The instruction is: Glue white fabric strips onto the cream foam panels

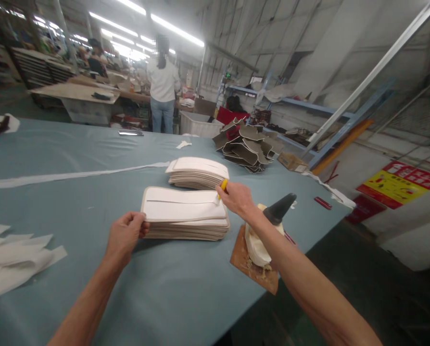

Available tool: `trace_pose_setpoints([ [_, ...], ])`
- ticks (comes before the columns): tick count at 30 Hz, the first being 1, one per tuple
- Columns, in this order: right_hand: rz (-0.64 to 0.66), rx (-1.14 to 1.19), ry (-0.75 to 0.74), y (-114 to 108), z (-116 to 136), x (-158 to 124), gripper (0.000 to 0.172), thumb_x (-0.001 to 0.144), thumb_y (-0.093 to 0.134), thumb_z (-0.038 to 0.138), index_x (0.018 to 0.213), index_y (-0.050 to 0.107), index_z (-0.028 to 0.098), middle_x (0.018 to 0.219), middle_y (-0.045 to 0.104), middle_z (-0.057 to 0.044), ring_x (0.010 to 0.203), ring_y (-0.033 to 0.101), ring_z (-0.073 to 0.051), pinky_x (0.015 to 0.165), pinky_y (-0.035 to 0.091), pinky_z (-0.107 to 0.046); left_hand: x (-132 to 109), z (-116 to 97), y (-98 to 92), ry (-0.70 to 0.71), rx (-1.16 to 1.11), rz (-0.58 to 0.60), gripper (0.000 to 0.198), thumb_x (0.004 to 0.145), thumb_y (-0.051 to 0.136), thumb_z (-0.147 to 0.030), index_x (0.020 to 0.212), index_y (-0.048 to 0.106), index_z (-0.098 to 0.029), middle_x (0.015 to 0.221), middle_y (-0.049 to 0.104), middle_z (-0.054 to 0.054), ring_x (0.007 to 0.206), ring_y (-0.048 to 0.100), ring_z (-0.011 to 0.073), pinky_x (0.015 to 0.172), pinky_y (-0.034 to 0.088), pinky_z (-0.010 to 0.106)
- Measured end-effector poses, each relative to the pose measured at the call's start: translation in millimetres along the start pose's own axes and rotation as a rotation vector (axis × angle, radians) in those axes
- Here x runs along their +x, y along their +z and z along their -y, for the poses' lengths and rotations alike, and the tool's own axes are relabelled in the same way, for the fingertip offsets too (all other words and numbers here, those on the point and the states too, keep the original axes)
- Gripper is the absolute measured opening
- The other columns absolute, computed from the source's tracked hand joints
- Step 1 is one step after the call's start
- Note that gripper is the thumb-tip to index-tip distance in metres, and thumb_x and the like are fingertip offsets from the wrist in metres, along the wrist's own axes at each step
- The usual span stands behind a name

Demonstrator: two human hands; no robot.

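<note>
A stack of white panels [186, 231] with rounded corners and a long slit lies in front of me. My left hand [126, 235] pinches the near left corner of the top white panel [179, 211]. In my right hand [238, 197] is a small brush [222, 185] with a yellow handle. Its pale bristles touch the top panel near the right end of the slit. Just behind stands a second stack of similar panels [196, 179]. Under my right forearm, a container smeared with cream-coloured paste [257, 247] rests on a brown board [241, 252], partly hidden, with a dark cone-shaped piece [280, 209] on top.
Dark folded pieces [246, 146] are heaped at the back right. White strips [16, 264] lie at the left, and a long white band [74, 177] crosses the blue-green table [146, 298]. A red object [322, 203] lies by the right edge. A person [162, 91] stands beyond the table.
</note>
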State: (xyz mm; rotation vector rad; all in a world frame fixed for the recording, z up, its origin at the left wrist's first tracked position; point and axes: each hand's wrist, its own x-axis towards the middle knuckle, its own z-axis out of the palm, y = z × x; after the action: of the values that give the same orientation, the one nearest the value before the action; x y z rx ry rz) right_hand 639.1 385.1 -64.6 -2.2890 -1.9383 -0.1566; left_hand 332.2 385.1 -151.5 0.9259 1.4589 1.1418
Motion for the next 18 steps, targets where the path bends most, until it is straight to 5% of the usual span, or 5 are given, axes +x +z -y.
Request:
trace_pose_setpoints([
  [18, -0.008, 0.546, -0.055, 10.0, 145.0, 13.8, 0.034, 0.103, 0.054, 0.043, 0.084, 0.074, 0.023, 0.074, 0.073, -0.007, 0.08, 0.071, -0.027, 0.072, 0.039, -0.032, -0.2, 7.1, -4.0, 0.007, -0.041, 0.028, 0.037, 0.057, 0.069, -0.055, 0.067, 0.06, -0.02, 0.057, 0.066, 0.002, 0.05, 0.056, 0.0146, 0.051, 0.047, 0.026],
])
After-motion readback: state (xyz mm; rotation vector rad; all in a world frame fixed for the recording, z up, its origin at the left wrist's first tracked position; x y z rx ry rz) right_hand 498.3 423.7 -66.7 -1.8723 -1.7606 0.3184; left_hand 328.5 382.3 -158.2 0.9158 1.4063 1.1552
